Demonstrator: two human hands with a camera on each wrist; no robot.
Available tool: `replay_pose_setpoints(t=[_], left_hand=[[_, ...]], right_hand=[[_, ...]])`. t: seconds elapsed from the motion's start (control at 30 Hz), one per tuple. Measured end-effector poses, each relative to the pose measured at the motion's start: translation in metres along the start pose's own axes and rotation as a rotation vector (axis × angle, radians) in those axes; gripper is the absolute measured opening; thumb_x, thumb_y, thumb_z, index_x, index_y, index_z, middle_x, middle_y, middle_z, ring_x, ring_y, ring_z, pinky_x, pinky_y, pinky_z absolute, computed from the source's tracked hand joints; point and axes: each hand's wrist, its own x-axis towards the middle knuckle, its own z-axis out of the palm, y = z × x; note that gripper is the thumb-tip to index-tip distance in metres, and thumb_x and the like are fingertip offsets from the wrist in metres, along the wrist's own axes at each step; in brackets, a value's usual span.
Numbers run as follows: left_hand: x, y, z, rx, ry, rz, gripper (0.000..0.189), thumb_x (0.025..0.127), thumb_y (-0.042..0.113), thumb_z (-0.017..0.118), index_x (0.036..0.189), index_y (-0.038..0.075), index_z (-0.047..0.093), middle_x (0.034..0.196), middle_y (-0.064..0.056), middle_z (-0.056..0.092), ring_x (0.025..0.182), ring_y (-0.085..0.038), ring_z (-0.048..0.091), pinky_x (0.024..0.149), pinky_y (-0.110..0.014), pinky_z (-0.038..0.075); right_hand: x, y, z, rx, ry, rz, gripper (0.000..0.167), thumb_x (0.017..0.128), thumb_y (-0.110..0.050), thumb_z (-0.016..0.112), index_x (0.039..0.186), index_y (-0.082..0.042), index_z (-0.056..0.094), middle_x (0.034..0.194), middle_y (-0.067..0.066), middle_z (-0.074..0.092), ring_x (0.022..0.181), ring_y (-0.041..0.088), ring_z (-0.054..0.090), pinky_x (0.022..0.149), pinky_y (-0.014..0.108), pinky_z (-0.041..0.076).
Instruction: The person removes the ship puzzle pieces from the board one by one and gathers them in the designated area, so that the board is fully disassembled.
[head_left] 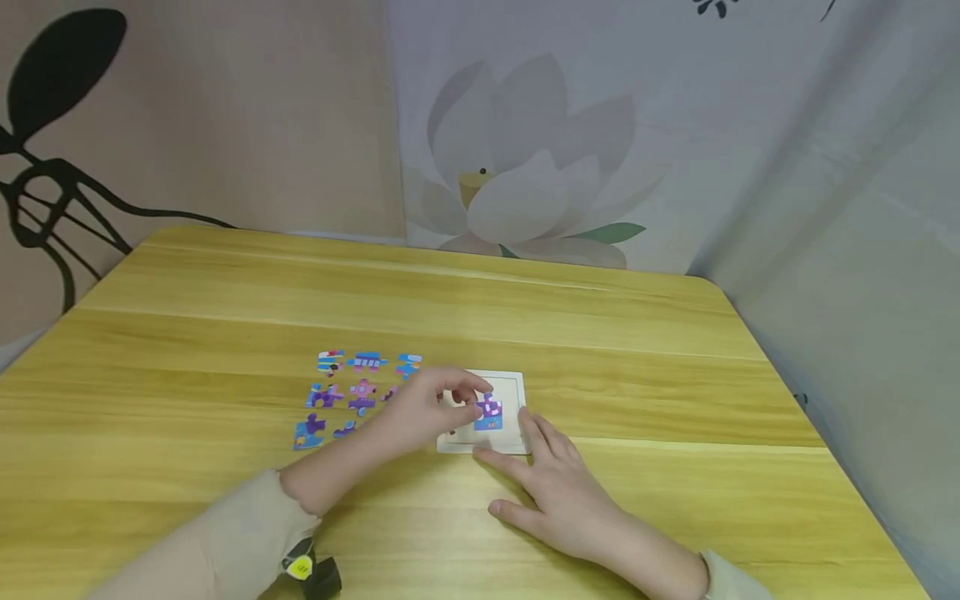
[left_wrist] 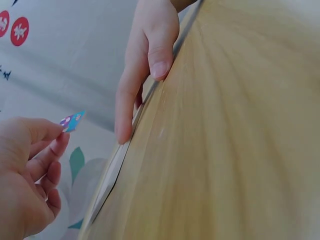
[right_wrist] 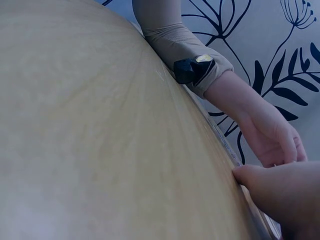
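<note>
Between thumb and fingers, my left hand (head_left: 438, 407) pinches a purple and blue jigsaw puzzle piece (head_left: 490, 418). The left wrist view shows the same puzzle piece (left_wrist: 73, 121) raised off the tabletop. Below it lies a square, pale puzzle tray (head_left: 512, 377) with a thin raised border. My right hand (head_left: 566, 496) has its fingers extended, and the fingertips touch the tray's right and near edges. In the right wrist view, the right hand (right_wrist: 282, 195) hides the tray's surface. The left forearm and hand cover part of the loose pieces' area.
Left of the tray, several loose puzzle pieces (head_left: 363, 392) lie in rough rows on the wooden table (head_left: 637, 358). A dark strapped device (head_left: 318, 575) sits at the left sleeve. Printed curtains (head_left: 300, 108) hang behind the table's far edge.
</note>
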Motion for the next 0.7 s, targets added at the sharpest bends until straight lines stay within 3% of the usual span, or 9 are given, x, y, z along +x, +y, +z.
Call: replay_pose_setpoints(t=[0.3, 0.5, 0.7], left_hand=[[-0.021, -0.004, -0.025, 0.039, 0.060, -0.022, 0.025, 0.086, 0.009, 0.071, 0.111, 0.010, 0.070, 0.084, 0.003, 0.062, 0.078, -0.023, 0.052, 0.062, -0.031, 0.042], [-0.032, -0.012, -0.038, 0.062, 0.068, -0.010, 0.023, 0.085, 0.011, 0.072, 0.108, 0.010, 0.071, 0.082, 0.003, 0.062, 0.073, -0.022, 0.051, 0.059, -0.027, 0.041], [-0.041, -0.019, -0.044, 0.071, 0.052, 0.000, 0.020, 0.085, 0.009, 0.072, 0.105, 0.009, 0.072, 0.084, 0.003, 0.061, 0.084, -0.019, 0.055, 0.069, -0.031, 0.047]], right_hand=[[0.000, -0.001, -0.002, 0.008, -0.015, 0.017, 0.055, 0.093, -0.060, 0.047, 0.144, -0.047, 0.036, 0.157, 0.019, 0.006, 0.142, 0.037, 0.007, 0.108, 0.058, 0.014], [0.000, -0.001, -0.001, 0.009, -0.012, 0.013, 0.055, 0.093, -0.060, 0.047, 0.145, -0.046, 0.035, 0.157, 0.019, 0.005, 0.142, 0.037, 0.007, 0.109, 0.057, 0.013], [0.000, -0.001, -0.001, 0.008, -0.014, 0.009, 0.055, 0.093, -0.061, 0.045, 0.145, -0.045, 0.035, 0.157, 0.020, 0.004, 0.142, 0.036, 0.006, 0.109, 0.056, 0.013]])
